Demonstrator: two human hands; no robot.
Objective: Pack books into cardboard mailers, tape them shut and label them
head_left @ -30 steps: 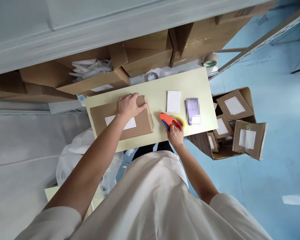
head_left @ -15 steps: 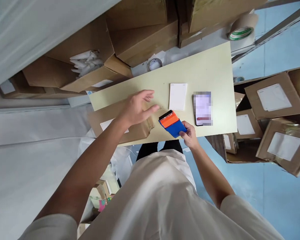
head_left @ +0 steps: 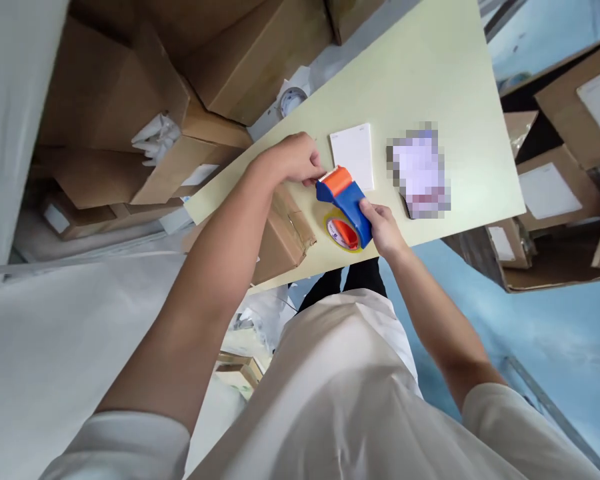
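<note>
My right hand (head_left: 385, 230) grips a blue and orange tape dispenser (head_left: 351, 203) by its body. The roll of tape (head_left: 339, 233) shows on its side, and its toothed cutting edge points up and to the left. My left hand (head_left: 297, 157) is right at that toothed end, fingers bent and pressed together; what they pinch, if anything, is too small to make out. Below my left hand and forearm lies a closed cardboard box (head_left: 283, 240) on the cream table (head_left: 445, 73), partly covered by my forearm.
A stack of white labels (head_left: 354, 153) and a blurred-out phone (head_left: 420, 175) lie on the table. Behind it stand open cartons (head_left: 260, 60) and a roll of tape (head_left: 293, 101). At the right, a large carton holds several labelled boxes (head_left: 553, 190).
My right hand has turned the dispenser so its roll shows. My left hand has moved up to the toothed end, its fingers going from spread to closed. The view has tilted.
</note>
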